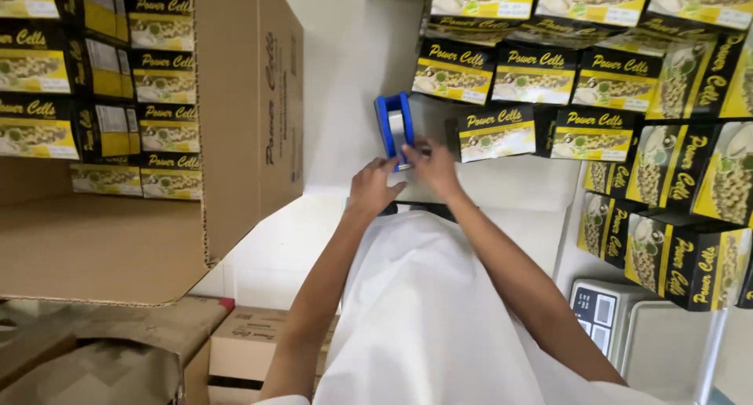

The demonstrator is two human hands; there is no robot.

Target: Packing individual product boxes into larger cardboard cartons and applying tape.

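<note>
Both hands (404, 173) (fingers curled) on blue tape dispenser (394, 127)

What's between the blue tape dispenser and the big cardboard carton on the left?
In the head view, only bare white tabletop separates the blue tape dispenser from the cardboard carton.

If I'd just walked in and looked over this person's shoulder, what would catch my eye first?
Probably the blue tape dispenser at the centre of the white table, with the left hand and right hand meeting at its near end. Next, the black-and-yellow boxes crowding the table's right side, and more of them packed in the open cardboard carton on the left.
</note>
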